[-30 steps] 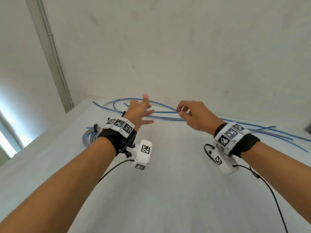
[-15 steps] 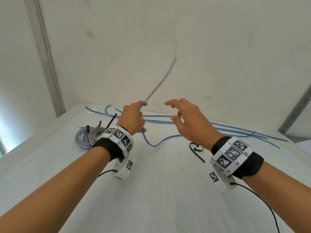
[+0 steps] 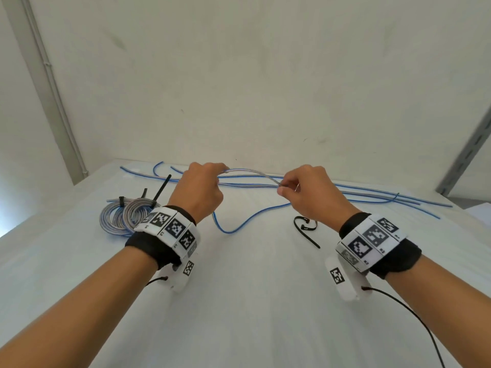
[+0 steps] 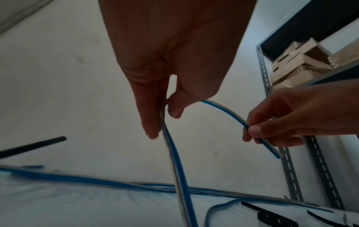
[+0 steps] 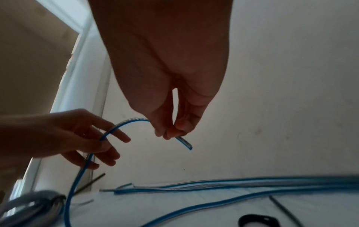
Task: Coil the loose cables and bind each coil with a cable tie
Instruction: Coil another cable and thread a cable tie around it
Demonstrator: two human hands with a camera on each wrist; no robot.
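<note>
Two bound coils (image 3: 125, 217), head view only.

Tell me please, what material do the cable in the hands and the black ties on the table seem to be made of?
The cable: seemingly flexible plastic sheath, half clear and half blue, glossy; it bends in a smooth arc between the left hand and the right hand. A metal core is possible but unclear.
The black ties: probably nylon or similar plastic, matte, thin flat strips that curl loosely.

White table (image 3: 252, 301): two tied coils (image 3: 125, 217) at left, loose blue cables (image 3: 372, 196) along far edge, black cable ties (image 3: 305, 227) near middle.
</note>
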